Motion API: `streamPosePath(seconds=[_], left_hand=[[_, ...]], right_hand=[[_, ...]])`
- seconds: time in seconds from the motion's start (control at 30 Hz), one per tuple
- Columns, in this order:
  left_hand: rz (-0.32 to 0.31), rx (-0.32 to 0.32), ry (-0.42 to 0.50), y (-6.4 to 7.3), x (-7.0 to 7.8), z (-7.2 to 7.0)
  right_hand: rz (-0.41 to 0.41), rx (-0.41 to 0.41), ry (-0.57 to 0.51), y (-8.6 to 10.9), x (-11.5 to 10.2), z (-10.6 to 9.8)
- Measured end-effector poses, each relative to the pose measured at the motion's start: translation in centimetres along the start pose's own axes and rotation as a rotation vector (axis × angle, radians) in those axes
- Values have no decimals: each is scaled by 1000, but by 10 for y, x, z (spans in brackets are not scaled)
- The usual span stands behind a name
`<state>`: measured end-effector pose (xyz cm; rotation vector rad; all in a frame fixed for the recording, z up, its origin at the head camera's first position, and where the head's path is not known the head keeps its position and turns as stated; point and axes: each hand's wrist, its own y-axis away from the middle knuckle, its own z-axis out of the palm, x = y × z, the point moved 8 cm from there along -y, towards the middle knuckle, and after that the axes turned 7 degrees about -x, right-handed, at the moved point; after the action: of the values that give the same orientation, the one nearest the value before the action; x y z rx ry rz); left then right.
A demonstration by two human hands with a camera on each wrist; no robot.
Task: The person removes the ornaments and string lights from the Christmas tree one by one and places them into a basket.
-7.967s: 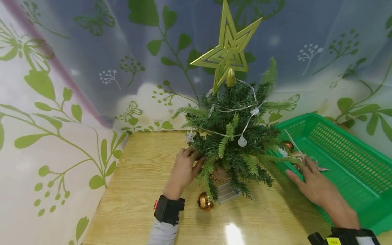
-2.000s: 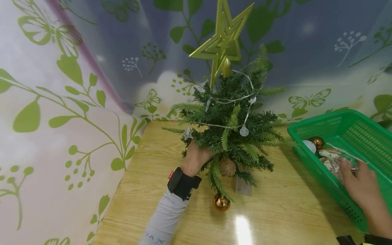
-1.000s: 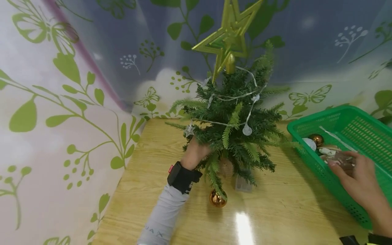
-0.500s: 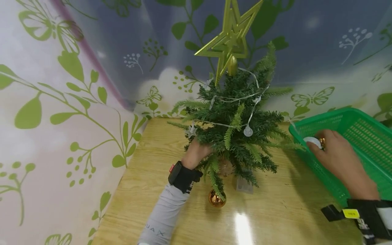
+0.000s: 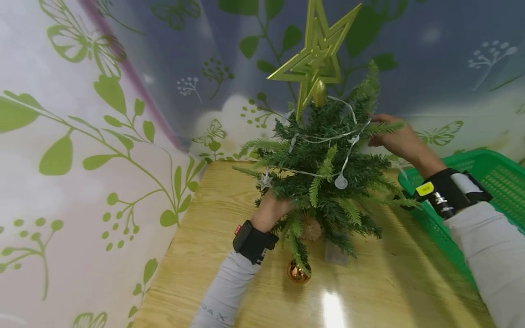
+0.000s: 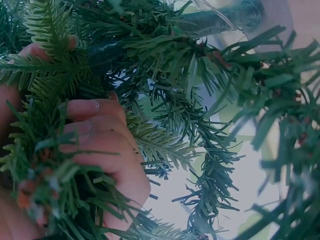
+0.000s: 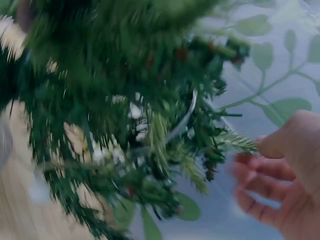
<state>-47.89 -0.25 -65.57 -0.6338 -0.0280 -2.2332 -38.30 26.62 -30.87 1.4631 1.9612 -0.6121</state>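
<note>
A small artificial Christmas tree point(image 5: 328, 182) stands on the table, topped by a gold star point(image 5: 317, 54). A light string point(image 5: 311, 173) with clear star and ball bulbs winds round it. My left hand point(image 5: 270, 210) reaches into the lower left branches; in the left wrist view its curled fingers point(image 6: 95, 130) grip among the green stems, partly hidden by needles. My right hand point(image 5: 395, 136) is at the upper right side of the tree, beside the light string. In the right wrist view its thumb meets a branch tip point(image 7: 240, 141), the other fingers loosely bent and blurred.
A copper-coloured ball point(image 5: 298, 272) hangs low at the tree's front, near the wooden table point(image 5: 197, 255). Under the branches sits a clear box-like piece point(image 5: 336, 254). The green basket point(image 5: 447, 246) stands at the right, partly behind my right arm. A patterned curtain point(image 5: 135, 114) closes the back and left.
My right hand has left the green basket, where it was among the ornaments, and moved up and left to the tree's right side. The left hand stays in the lower left branches.
</note>
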Motion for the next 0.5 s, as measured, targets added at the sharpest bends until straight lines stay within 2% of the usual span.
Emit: streamPosePath(seconds=[0.1,0.17,0.23,0.3,0.4,0.5], left_hand=[[3,-7,62,0,-4,4],[11,-5,120,0,-5,9],[14,-4,183,-1,-5,17],[9,-4,217,-2,-4,22],[3,12,222,-2,-2,24],[-1,49,236,-6,-1,12]], right_hand=[[-156,96,309,6,-13,-12],[-308,220,538,18,-23,-20],[-451,349,703,31,-29,-26],[-552,444,791,44,-29,-29],[-663,535,836,57,-25,-29],[-705,602,802,67,-24,-27]])
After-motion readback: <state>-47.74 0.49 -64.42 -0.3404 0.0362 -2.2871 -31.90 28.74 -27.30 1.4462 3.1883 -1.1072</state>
